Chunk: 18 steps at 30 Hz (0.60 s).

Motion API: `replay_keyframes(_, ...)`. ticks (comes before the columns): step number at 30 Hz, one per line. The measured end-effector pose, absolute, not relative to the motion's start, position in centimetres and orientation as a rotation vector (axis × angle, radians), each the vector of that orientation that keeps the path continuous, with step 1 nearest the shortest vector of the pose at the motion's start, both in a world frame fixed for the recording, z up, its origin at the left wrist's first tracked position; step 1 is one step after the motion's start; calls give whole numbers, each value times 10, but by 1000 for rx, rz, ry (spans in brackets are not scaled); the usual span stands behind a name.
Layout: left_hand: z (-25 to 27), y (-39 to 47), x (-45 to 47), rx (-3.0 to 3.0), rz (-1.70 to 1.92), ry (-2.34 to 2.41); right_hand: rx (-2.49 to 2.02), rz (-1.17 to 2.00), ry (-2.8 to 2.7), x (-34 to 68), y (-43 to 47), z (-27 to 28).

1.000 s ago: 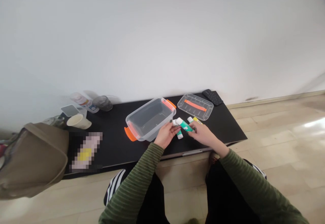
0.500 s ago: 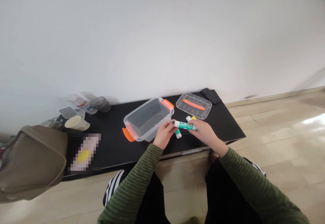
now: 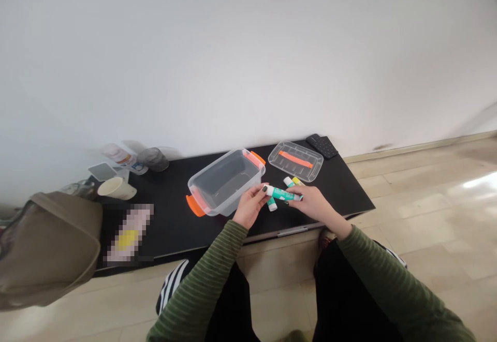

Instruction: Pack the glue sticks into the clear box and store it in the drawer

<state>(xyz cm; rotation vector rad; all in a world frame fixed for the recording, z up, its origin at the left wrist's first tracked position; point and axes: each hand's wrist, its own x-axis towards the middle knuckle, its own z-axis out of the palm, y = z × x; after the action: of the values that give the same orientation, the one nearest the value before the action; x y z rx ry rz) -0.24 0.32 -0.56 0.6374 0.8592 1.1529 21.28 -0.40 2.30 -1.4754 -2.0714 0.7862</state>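
Between my two hands is a green and white glue stick [image 3: 282, 194], held lengthwise above the black table. My left hand [image 3: 250, 205] pinches its white end. The fingers of my right hand [image 3: 310, 203] are closed on its other end. Below it on the table lies another green tube with a white end [image 3: 272, 205], partly covered by the held one. Just past my right hand rest a white-capped tube [image 3: 288, 181] and a yellow-capped one [image 3: 297, 181]. A clear plastic box [image 3: 225, 181] with orange clips stands uncovered beyond my left hand.
The clear lid [image 3: 295, 162] with an orange handle lies at the back, beside a black dotted item [image 3: 323, 146]. At left are a paper cup [image 3: 117, 188], a spray can [image 3: 123, 159], a dark grey jar [image 3: 154, 159] and a brown bag [image 3: 50, 249]. A wall runs behind.
My right hand has shifted slightly right along the glue stick, showing more of the caps behind it. My left hand keeps its pinch; the box and lid stay put.
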Motion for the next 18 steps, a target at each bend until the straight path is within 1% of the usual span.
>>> replay_keyframes(5, 0, 2, -4, 703, 1074, 878, -1463, 1121, -2035, 210, -6, 22)
replay_keyframes(8, -2, 3, -2, 789, 1029, 939, -1454, 1165, -2111, 206, -7, 17)
replay_keyframes(13, -17, 11, 0, 1055, 1035, 1316, -1686, 880, -2242, 197, -2, 6)
replay_keyframes(18, -24, 17, -8, 1448, 834, 1588, -1989, 582, -2276, 197, 6, -3)
